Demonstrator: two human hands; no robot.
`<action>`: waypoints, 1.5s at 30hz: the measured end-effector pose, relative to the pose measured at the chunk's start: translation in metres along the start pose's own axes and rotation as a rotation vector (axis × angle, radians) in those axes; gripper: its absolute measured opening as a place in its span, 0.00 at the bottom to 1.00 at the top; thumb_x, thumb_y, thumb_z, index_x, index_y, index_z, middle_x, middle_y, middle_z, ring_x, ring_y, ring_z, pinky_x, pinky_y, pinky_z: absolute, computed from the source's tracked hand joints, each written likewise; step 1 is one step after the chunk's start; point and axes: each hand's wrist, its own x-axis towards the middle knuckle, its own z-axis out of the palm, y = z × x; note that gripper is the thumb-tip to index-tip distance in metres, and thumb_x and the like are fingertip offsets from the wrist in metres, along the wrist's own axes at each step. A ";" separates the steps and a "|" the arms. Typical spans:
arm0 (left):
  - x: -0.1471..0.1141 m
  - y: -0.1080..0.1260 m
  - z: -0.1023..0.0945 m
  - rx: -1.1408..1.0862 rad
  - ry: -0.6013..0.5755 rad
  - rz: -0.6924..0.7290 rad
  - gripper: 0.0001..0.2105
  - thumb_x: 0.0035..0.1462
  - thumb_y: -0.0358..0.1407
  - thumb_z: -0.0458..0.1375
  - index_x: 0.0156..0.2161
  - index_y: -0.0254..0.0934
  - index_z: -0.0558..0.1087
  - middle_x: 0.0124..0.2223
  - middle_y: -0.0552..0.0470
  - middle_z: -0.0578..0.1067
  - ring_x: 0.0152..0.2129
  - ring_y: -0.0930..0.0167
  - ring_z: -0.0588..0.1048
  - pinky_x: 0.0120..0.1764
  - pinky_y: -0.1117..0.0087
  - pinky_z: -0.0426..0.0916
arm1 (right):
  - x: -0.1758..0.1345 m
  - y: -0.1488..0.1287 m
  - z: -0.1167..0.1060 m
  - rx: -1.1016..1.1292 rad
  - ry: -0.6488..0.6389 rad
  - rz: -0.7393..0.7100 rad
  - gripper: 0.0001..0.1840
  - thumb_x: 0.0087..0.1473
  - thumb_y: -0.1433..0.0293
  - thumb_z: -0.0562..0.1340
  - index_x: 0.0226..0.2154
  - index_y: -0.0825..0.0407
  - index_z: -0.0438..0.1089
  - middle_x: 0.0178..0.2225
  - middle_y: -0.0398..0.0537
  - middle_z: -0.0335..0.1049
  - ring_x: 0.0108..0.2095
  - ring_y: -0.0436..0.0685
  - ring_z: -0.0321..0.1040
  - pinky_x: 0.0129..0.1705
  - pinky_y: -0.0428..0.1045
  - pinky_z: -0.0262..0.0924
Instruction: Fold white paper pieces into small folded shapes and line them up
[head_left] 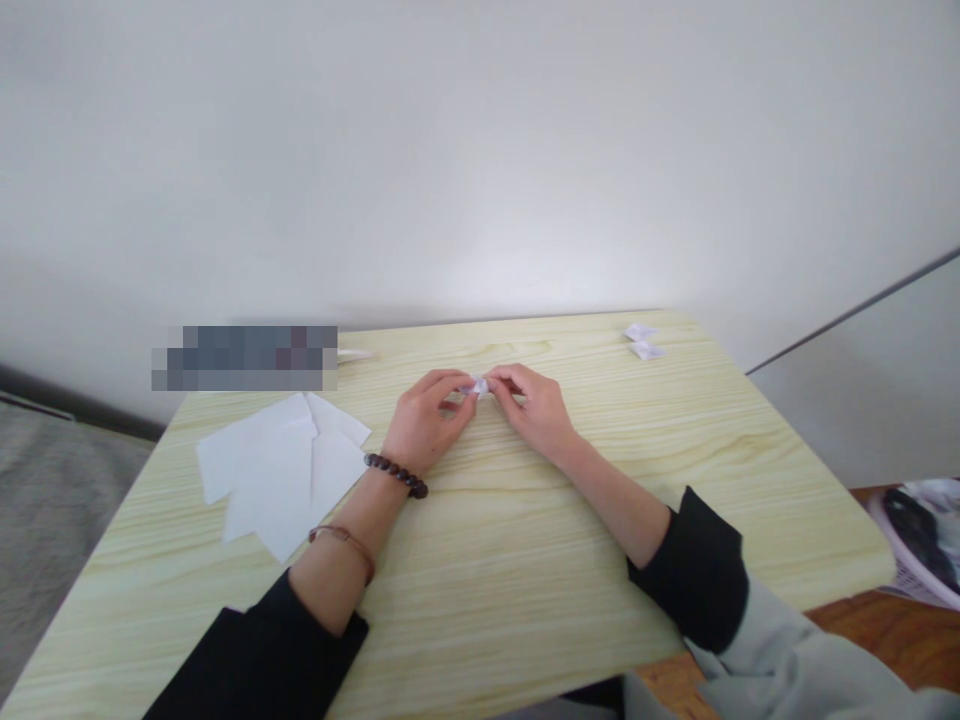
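Between fingers, one folded paper.

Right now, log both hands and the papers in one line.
left hand: pinching small folded paper | right hand: pinching its other side | far right: two folded papers | left side: overlapping white sheets

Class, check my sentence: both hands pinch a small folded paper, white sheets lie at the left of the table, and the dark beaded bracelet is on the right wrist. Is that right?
Not quite: the head view shows the dark beaded bracelet on the left wrist. The left hand and right hand do pinch the small folded paper, and the white sheets lie at the left of the table.
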 end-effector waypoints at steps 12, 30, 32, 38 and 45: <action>0.000 -0.003 -0.003 0.415 -0.180 0.180 0.09 0.61 0.35 0.50 0.40 0.37 0.72 0.42 0.45 0.74 0.39 0.65 0.72 0.44 0.62 0.68 | 0.002 -0.001 -0.004 -0.117 -0.154 -0.017 0.09 0.60 0.69 0.53 0.34 0.52 0.68 0.34 0.48 0.72 0.36 0.53 0.68 0.42 0.48 0.61; 0.000 -0.004 -0.002 0.361 -0.222 0.130 0.07 0.60 0.37 0.52 0.39 0.35 0.69 0.38 0.46 0.74 0.38 0.64 0.71 0.43 0.62 0.67 | 0.001 -0.007 -0.016 -0.234 -0.299 -0.066 0.08 0.58 0.74 0.53 0.37 0.52 0.66 0.33 0.49 0.69 0.35 0.55 0.65 0.40 0.50 0.59; 0.000 -0.003 -0.003 0.380 -0.213 0.154 0.08 0.61 0.37 0.51 0.39 0.36 0.70 0.38 0.46 0.75 0.38 0.64 0.71 0.43 0.62 0.67 | 0.001 -0.008 -0.016 -0.238 -0.305 -0.095 0.10 0.57 0.75 0.52 0.38 0.52 0.67 0.35 0.50 0.70 0.37 0.56 0.65 0.42 0.51 0.59; -0.002 0.004 -0.005 0.520 -0.205 0.212 0.10 0.62 0.35 0.49 0.38 0.36 0.72 0.39 0.46 0.76 0.37 0.65 0.72 0.41 0.64 0.68 | 0.001 -0.009 -0.016 -0.223 -0.307 -0.091 0.07 0.57 0.72 0.55 0.39 0.51 0.65 0.36 0.49 0.70 0.38 0.55 0.66 0.42 0.51 0.60; -0.002 0.006 -0.005 0.512 -0.214 0.183 0.10 0.62 0.36 0.49 0.38 0.37 0.73 0.38 0.46 0.76 0.37 0.64 0.72 0.41 0.62 0.67 | 0.002 -0.009 -0.016 -0.241 -0.321 -0.061 0.06 0.60 0.71 0.53 0.34 0.51 0.66 0.33 0.47 0.70 0.35 0.54 0.65 0.40 0.49 0.58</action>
